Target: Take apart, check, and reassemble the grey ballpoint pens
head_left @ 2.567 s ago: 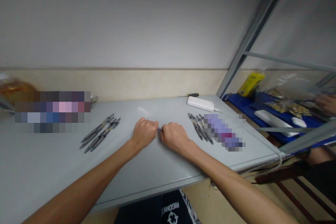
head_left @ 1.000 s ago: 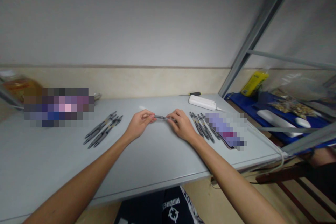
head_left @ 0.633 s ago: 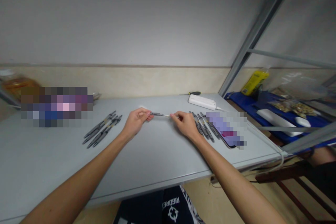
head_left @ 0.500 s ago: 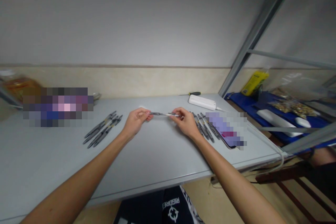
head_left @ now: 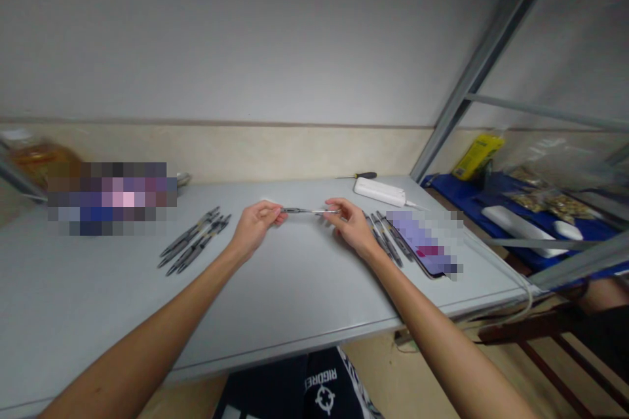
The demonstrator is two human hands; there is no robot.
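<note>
My left hand [head_left: 258,226] pinches the grey grip section of a taken-apart pen [head_left: 291,211] between thumb and fingers, held level above the table. From that section a thin, shiny refill [head_left: 314,211] sticks out bare to the right, its end reaching the fingers of my right hand [head_left: 350,226]. Those fingers are curled closed round a dark grey piece that looks like the pen's barrel [head_left: 320,215]; it is blurred and mostly hidden. Left of my left hand lie several grey pens [head_left: 196,242] in a slanted group. Several more pens [head_left: 388,242] lie beside my right hand, partly covered by it.
A phone with a blurred-out screen [head_left: 422,245] lies right of the pens. Behind stand a white power strip [head_left: 381,192] and a screwdriver [head_left: 366,175]. A pixelated item [head_left: 113,200] and a bottle [head_left: 39,160] are at the left. A metal post [head_left: 472,91] rises at the right.
My right hand has shifted slightly right and its fingers have loosened a little. More of the refill's length shows bare. My left hand stays nearly still.
</note>
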